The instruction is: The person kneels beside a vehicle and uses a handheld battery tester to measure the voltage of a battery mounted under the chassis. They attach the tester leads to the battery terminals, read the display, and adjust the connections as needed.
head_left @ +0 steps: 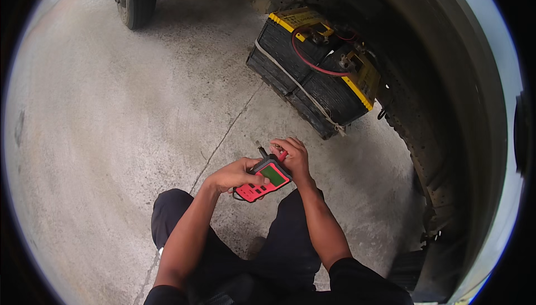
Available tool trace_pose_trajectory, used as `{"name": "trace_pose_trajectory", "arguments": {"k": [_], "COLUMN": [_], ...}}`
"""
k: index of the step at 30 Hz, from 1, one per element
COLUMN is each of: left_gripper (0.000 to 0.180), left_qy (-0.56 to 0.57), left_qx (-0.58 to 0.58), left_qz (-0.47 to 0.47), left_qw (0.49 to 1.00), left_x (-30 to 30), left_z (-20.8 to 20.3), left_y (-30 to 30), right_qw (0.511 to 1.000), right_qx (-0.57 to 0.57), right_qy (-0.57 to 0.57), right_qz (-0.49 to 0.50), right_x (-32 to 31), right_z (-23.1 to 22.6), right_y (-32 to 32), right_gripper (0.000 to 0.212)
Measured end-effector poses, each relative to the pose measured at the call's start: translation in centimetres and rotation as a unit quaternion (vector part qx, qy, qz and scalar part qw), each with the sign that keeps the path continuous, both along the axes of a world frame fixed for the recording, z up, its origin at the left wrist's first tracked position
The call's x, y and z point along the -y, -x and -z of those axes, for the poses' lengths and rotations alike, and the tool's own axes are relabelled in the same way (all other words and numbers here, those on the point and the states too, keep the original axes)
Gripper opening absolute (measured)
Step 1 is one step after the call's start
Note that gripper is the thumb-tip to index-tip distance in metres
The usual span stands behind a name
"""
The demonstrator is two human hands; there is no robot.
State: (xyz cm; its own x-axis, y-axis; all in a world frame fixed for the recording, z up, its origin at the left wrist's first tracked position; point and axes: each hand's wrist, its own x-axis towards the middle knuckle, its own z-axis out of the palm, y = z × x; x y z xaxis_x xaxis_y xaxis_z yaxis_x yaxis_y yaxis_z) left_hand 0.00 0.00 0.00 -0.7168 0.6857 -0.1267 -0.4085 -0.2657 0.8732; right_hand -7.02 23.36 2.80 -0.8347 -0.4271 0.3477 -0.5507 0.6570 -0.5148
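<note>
At the far upper left a vehicle wheel (133, 1) is standing on the grey concrete floor (111, 126), which is spreading wide across the left half of the view, with a thin joint line (223, 137) running diagonally down toward the person's dark-trousered knees (173, 215). Moving toward the centre, the left hand (231, 175) is curling around a red handheld tester (262, 179) with a green screen, cradling it from below and the side with the thumb lying across its face near the buttons; the tester is sitting low in the middle of the view, just above the knees and well apart from the batteries. Just to the right, the right hand (291, 157) is closing its fingers on the tester's top end, pinching a small red clip or lead there, while a dark probe tip (260, 150) is sticking up beside it; exactly what the fingertips are gripping is too small to tell. Further right and higher, two black batteries with yellow tops (312, 65) are resting side by side on the floor, strapped together with a pale band, a red cable (304, 62) looping between their terminals. Along the right edge a curved dark metal body (441, 109) with perforated plating is arching downward.
</note>
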Motion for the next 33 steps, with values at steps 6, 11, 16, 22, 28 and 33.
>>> {"name": "trace_pose_trajectory", "arguments": {"k": [6,11,16,22,28,33], "left_gripper": [0.042,0.039,0.036,0.035,0.033,0.032], "left_qy": [-0.085,-0.087,-0.089,-0.097,-0.093,-0.104], "left_qx": [0.031,0.029,0.026,0.047,0.042,0.019], "left_qz": [0.003,-0.009,-0.069,-0.111,-0.136,-0.127], "left_qw": [0.996,0.996,0.993,0.988,0.985,0.986], "left_x": [-0.6,1.0,3.4,5.3,4.2,4.1], "left_z": [-0.9,1.6,1.9,1.9,2.0,1.5], "left_y": [-1.2,-0.4,-1.5,-1.7,-1.3,-1.2], "right_qw": [0.99,0.976,0.984,0.919,0.934,0.899], "right_qx": [-0.12,-0.172,-0.144,-0.36,-0.131,-0.328], "right_qy": [-0.075,-0.13,-0.067,-0.05,-0.209,-0.119], "right_qz": [-0.015,-0.024,0.077,0.154,0.258,0.266], "right_x": [-0.3,0.7,2.4,7.7,15.2,13.7], "right_z": [-0.3,-1.7,-7.7,-17.4,-22.0,-17.5], "right_y": [-1.2,-0.6,-2.7,-0.1,8.7,11.6], "right_gripper": [0.017,0.029,0.049,0.04,0.027,0.025]}}
